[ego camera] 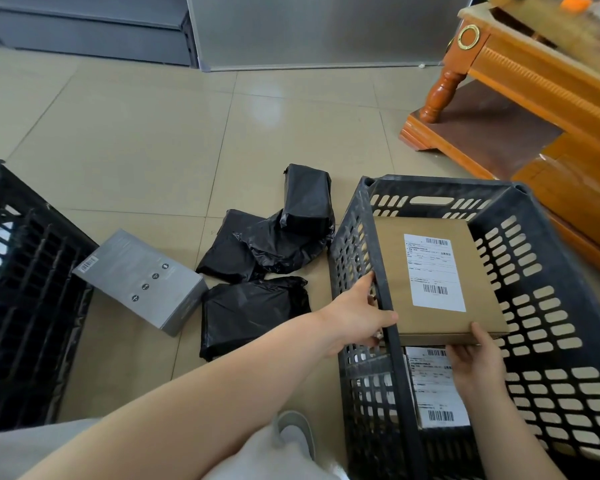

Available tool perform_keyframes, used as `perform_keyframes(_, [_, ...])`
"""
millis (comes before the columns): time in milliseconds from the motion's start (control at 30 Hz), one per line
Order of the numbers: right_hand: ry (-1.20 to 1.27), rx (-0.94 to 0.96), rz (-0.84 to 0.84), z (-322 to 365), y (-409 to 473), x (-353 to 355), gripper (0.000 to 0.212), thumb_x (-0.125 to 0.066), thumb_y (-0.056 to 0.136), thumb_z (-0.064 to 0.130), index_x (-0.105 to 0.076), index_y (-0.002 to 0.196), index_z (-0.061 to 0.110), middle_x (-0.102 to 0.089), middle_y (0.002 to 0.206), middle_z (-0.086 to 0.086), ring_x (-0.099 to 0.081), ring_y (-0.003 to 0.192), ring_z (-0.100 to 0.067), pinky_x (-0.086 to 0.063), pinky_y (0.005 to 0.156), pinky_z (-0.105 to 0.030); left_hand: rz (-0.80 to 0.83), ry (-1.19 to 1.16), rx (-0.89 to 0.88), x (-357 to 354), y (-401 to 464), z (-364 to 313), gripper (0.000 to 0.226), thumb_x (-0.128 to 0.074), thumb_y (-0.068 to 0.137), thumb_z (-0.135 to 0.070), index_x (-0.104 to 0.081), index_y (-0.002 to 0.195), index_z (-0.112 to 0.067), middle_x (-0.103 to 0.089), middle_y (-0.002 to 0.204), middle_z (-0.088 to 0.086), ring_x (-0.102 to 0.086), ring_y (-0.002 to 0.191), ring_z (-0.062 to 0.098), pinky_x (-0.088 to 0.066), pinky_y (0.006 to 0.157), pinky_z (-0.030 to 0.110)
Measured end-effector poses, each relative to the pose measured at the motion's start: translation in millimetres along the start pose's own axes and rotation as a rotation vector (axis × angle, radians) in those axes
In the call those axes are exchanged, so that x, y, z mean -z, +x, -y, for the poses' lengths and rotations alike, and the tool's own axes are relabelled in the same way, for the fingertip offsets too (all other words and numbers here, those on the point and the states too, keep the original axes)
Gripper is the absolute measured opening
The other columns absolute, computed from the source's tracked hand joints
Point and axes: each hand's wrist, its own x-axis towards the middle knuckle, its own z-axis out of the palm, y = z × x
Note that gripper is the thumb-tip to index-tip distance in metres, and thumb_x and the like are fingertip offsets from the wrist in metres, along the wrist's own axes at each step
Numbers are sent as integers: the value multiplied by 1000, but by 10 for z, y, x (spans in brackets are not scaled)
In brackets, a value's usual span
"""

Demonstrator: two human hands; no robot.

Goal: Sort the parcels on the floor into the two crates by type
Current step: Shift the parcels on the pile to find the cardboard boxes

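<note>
Both hands, left [355, 317] and right [473, 355], gripped the flat cardboard parcel [440, 278] by its near corners over the right crate [392, 341]; it appeared stiff and light.

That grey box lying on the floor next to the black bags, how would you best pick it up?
Probably from above, fingers across the two long sides of the grey box. It lies flat with its broad face up, its near-left end almost at the left crate and a black bag close at its right end; the long sides look freest.
</note>
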Motion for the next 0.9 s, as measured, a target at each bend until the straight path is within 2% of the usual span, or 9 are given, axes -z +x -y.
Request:
perform_keyframes(167, [8,26,-50,-133,0,4,71,-74,88,37,-39,145,14,-56,138,-11,-59,119,-26,-56,85,-38,-9,43,-6,24,-11,11,75,-64,94,-21,-20,152,-42,-47,102,-14,-60,114,22,-57,91,40])
perform_keyframes(267, [-71,51,-131,-127,-40,-36,73,-72,88,42,-37,145,11,-52,139,-12,-56,121,-28,-53,90,-42,-4,92,-3,67,-11,48,84,-67,92,-31,-13,155,-39,-49,111,-11,-59,100,19,-54,93,40])
perform_keyframes(367, [-201,102,-285,-56,-130,-132,76,-60,89,49,-28,148,14,-48,141,-11,-54,120,-31,-47,89,-40,-5,134,16,161,-24,86,85,-68,90,-37,-14,156,-30,-50,132,1,-58,108,16,-52,98,37])
perform_keyframes(500, [-227,195,-386,165,-320,-338,67,-43,94,45,-25,151,16,-44,148,-11,-49,127,-31,-43,100,-42,-39,244,-5,458,-102,-69,72,-62,92,-34,-25,153,-21,-59,126,4,-58,109,18,-50,101,41])
perform_keyframes(567, [-230,226,-344,302,-483,-494,61,-43,96,41,-28,150,15,-49,138,-7,-54,116,-26,-46,91,-39,-76,252,-37,673,-170,-230,42,-58,94,-25,-47,135,-22,-60,117,5,-58,107,20,-48,97,34])
perform_keyframes(633, [-236,281,-304,446,-688,-686,56,-42,100,38,-30,149,14,-50,126,-3,-53,101,-21,-43,77,-34,-120,260,-65,920,-252,-415,20,-52,97,-19,-51,115,-29,-56,103,1,-55,100,18,-46,91,31])
perform_keyframes(733, [-268,386,-222,599,-999,-986,58,-43,100,39,-26,153,22,-44,123,0,-50,88,-10,-37,70,-27,-217,379,-69,1367,-381,-621,44,-50,99,-22,-42,143,-20,-53,119,3,-57,111,18,-49,96,30])
perform_keyframes(833, [-263,508,-95,632,-1234,-1238,60,-44,99,37,-24,154,24,-43,144,0,-50,114,-13,-39,89,-32,-309,436,-49,1850,-564,-738,49,-52,98,-25,-40,146,-19,-53,128,1,-59,113,17,-51,97,32])
perform_keyframes(900, [-289,561,-12,622,-1360,-1391,58,-44,99,37,-25,153,25,-44,143,3,-48,119,-14,-40,95,-35,-370,410,-52,2146,-705,-739,47,-53,98,-25,-43,143,-19,-53,130,0,-60,110,15,-52,92,29])
